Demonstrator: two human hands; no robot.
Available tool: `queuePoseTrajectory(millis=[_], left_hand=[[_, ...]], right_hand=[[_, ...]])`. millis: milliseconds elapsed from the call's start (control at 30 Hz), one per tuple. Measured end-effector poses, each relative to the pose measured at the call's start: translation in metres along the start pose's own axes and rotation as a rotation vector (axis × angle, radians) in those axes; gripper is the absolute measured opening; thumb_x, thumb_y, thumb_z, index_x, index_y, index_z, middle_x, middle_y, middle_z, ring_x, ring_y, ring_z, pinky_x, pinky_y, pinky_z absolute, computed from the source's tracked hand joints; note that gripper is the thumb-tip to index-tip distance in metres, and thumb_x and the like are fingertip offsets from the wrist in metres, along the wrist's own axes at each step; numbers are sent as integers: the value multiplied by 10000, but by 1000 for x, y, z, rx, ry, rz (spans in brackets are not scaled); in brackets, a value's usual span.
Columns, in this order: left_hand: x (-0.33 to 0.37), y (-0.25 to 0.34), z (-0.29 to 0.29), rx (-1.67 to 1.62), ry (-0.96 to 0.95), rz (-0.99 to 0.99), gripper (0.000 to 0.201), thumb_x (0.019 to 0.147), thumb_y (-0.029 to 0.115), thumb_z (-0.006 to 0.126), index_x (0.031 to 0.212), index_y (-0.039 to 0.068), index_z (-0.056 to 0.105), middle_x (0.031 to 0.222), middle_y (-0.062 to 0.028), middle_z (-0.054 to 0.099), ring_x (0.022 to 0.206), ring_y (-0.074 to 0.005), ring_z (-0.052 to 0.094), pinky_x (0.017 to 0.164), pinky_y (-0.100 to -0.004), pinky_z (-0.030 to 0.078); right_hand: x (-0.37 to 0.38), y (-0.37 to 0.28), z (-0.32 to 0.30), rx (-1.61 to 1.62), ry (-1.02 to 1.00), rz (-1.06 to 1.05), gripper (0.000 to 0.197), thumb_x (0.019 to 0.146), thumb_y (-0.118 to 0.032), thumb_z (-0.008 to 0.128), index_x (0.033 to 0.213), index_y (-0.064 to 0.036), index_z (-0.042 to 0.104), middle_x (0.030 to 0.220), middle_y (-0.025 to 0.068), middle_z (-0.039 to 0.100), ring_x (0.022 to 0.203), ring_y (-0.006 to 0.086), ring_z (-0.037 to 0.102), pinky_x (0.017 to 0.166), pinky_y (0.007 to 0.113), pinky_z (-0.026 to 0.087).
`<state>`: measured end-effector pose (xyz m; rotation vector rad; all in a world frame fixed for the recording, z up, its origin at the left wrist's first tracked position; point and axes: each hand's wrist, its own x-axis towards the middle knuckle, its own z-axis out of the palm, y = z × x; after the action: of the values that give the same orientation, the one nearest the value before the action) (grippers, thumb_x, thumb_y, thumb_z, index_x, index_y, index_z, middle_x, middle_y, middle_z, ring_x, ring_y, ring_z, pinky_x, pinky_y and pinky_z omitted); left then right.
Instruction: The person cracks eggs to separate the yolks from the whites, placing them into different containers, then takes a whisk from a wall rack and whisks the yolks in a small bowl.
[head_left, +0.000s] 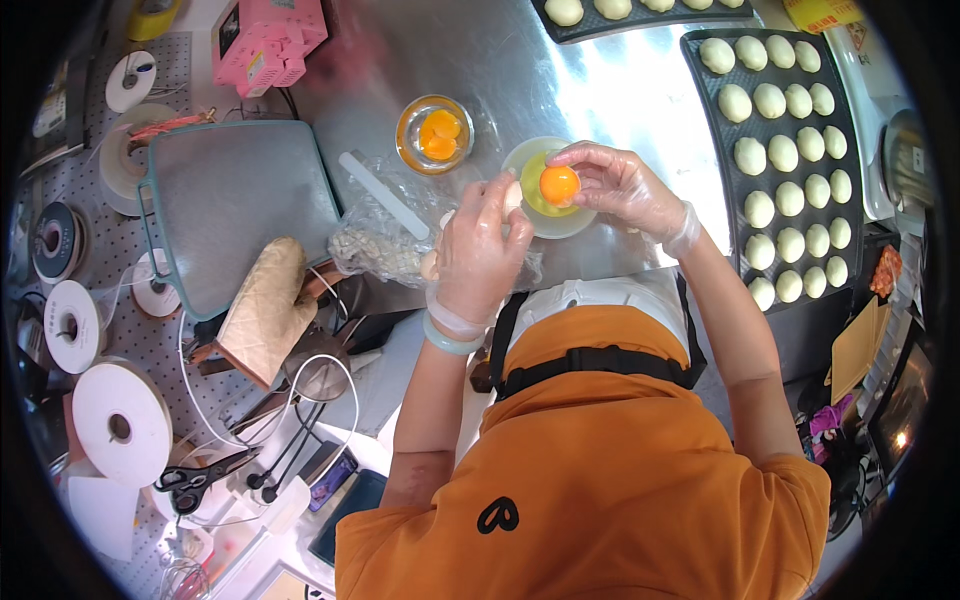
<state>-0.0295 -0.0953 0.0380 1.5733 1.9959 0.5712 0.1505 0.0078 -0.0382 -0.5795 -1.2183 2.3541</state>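
Both hands wear thin clear plastic gloves over a pale bowl (567, 229) with clear egg white in it. My right hand (632, 192) is closed, with a round orange egg yolk (559, 186) at its fingertips; whether a shell lies under the yolk I cannot make out. Curled beside it, my left hand (478, 258) grips a pale piece of eggshell (512, 197). Further left and farther away stands a small glass bowl (404, 150) holding several egg yolks (440, 132).
Black trays (740, 195) of round pale dough balls (790, 197) line the right and far side of the steel table (390, 50). Near my left hand lie a white scraper-like strip (384, 195) and a crumpled plastic bag (375, 250). A pink machine (268, 45) stands far left.
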Motion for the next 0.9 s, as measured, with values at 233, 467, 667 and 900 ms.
queuePoseTrajectory(millis=[233, 467, 667, 900], left_hand=[[-1, -6, 5, 179, 95, 253, 372, 814, 41, 538, 1183, -2, 568, 1026, -185, 552, 832, -332, 599, 731, -374, 502], [-4, -21, 23, -432, 41, -69, 363, 859, 47, 516, 1216, -11, 552, 983, -79, 587, 796, -158, 566, 739, -282, 489], [-3, -17, 25, -911, -70, -356, 352, 897, 72, 479, 1232, -5, 552, 922, -27, 588, 738, -74, 506, 707, -213, 447], [-4, -27, 31, -1048, -62, -405, 346, 904, 82, 469, 1228, -12, 547, 876, -15, 573, 715, -68, 499, 688, -208, 431]], right_hand=[[-5, -1, 2, -86, 20, -24, 371, 852, -10, 646, 1212, -48, 566, 1167, 31, 570, 1055, 131, 569, 970, 292, 445], [-7, -5, 13, -225, 57, -36, 363, 841, 15, 635, 1196, -30, 575, 1172, 56, 552, 1026, 148, 575, 953, 297, 457], [-1, -16, 27, -699, 46, -96, 393, 807, 64, 598, 1193, -4, 563, 1178, 105, 543, 1050, 228, 597, 926, 325, 487], [-1, -22, 52, -1144, 83, -230, 369, 789, 91, 572, 1147, 0, 583, 1142, 154, 553, 966, 329, 614, 830, 359, 524]])
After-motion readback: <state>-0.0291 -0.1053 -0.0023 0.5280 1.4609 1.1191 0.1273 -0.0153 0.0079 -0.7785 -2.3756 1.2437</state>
